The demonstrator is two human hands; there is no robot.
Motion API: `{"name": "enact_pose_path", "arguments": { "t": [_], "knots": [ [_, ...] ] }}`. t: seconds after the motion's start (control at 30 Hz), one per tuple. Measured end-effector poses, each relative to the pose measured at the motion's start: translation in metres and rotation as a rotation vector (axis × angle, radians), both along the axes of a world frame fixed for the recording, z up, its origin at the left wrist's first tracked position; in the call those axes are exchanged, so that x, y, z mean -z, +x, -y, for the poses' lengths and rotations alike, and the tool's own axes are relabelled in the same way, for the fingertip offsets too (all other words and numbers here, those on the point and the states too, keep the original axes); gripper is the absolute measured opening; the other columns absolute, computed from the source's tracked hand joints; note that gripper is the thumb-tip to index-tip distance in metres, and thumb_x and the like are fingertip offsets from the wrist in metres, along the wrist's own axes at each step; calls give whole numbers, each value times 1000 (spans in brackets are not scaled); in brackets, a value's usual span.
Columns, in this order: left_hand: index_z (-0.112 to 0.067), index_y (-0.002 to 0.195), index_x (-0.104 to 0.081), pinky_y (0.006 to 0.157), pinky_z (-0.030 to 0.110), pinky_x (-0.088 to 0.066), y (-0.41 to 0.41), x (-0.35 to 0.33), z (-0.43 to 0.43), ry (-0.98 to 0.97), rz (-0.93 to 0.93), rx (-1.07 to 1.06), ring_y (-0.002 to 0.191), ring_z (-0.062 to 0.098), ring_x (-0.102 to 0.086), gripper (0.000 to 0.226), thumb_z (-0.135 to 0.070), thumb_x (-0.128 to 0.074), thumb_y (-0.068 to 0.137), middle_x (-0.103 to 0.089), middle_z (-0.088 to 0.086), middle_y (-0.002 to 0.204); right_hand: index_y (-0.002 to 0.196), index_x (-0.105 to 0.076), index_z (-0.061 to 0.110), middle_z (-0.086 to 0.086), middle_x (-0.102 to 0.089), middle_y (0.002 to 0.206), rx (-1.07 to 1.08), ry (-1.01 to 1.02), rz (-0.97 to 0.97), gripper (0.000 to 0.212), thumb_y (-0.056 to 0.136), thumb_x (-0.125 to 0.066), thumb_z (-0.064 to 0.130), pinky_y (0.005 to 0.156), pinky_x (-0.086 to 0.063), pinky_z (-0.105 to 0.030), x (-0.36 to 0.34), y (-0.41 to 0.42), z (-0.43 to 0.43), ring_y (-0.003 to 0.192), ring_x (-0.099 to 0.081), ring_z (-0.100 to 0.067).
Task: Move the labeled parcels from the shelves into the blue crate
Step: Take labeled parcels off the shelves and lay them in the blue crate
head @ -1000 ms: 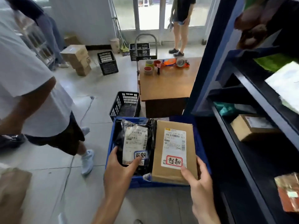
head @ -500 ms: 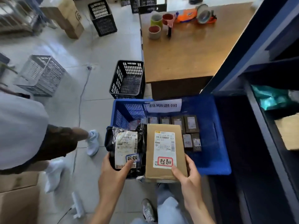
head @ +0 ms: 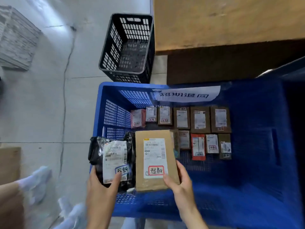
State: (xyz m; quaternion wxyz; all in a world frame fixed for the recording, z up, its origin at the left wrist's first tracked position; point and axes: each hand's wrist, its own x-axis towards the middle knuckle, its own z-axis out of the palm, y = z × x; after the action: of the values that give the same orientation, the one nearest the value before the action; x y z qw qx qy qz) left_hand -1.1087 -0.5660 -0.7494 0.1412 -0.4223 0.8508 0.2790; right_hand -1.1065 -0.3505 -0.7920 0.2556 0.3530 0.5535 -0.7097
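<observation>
Right hand (head: 179, 184) gripping brown parcel (head: 156, 182), crate (head: 257, 129) holding parcels (head: 199, 119)

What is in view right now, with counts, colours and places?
crate: 1, blue, centre floor
sign: 1, white, crate's far wall
loose parcels: about eleven, mostly brown, crate floor
bag: 1, black, white label, over crate's near-left corner
box: 1, brown, white label, right of bag
black crate: 1, beyond crate
table: 1, wooden, upper right
basket: 1, grey, upper left
cable: 1, dark, left floor
cardboard: brown, left edge
shoes: 2, white, lower left
left grip: holds bag
right grip: holds box
</observation>
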Motion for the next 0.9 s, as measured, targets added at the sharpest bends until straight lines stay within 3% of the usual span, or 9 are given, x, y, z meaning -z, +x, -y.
{"name": "enact_pose_path", "arguments": {
  "t": [0.07,0.13,0.23,0.3,0.43,0.57,0.7,0.8,0.9],
  "knots": [
    [-23,147,-34,100,54,-44,-12,49,3,-33,12,8,128,30,-49,95,-60,-73,69,-50,7,141,129,-53,31,12,-73,110,-10,6,28,52,83,-74,14,79,-55,-24,55,-11,9,99,-68,-5],
    [-18,152,-28,101,53,-42,-21,96,4,-76,22,46,134,31,-43,96,-54,-74,77,-44,10,147,130,-54,28,11,-73,110,-18,2,64,52,84,-73,14,80,-55,-26,113,-17,16,99,-68,-6],
    [-8,152,-26,100,49,-42,-29,166,8,-134,41,173,133,33,-42,92,-46,-72,83,-48,17,143,136,-51,24,7,-72,115,-16,-16,133,66,75,-79,25,103,-46,-44,195,-19,25,110,-65,-16],
    [-7,153,-24,98,50,-44,-31,212,15,-144,65,232,134,34,-41,90,-45,-70,85,-47,19,144,137,-50,26,8,-70,118,-13,-24,186,74,69,-79,32,109,-39,-50,241,-17,32,115,-62,-18],
    [-11,156,-17,101,51,-42,-40,287,27,-171,68,256,141,33,-32,89,-46,-64,89,-37,17,152,131,-54,30,10,-69,119,0,-22,205,55,81,-77,23,109,-39,-46,318,-17,52,116,-60,-16],
    [-4,150,-28,101,50,-41,-44,336,37,-207,14,308,134,36,-38,84,-37,-71,86,-45,21,143,120,-46,39,19,-61,113,-3,13,125,47,88,-69,14,86,-44,-18,358,-28,69,107,-57,-1],
    [-3,149,-31,99,46,-44,-40,369,37,-177,-40,328,131,34,-43,79,-28,-72,86,-47,20,141,133,-42,35,14,-58,125,-74,139,6,55,89,-68,15,97,-48,-23,383,-30,86,114,-56,0],
    [-2,147,-32,99,45,-45,-43,391,39,-161,-51,348,130,35,-45,76,-21,-72,85,-47,20,139,143,-38,27,10,-55,132,-119,272,-61,60,91,-65,18,92,-47,-14,391,-28,99,116,-54,3],
    [-2,149,-29,99,46,-45,-47,412,42,-143,-22,391,132,36,-44,75,-19,-69,88,-43,20,144,140,-44,29,6,-55,132,-195,455,-114,51,93,-60,21,97,-47,-27,400,-28,107,119,-52,-7]
  ]
}}
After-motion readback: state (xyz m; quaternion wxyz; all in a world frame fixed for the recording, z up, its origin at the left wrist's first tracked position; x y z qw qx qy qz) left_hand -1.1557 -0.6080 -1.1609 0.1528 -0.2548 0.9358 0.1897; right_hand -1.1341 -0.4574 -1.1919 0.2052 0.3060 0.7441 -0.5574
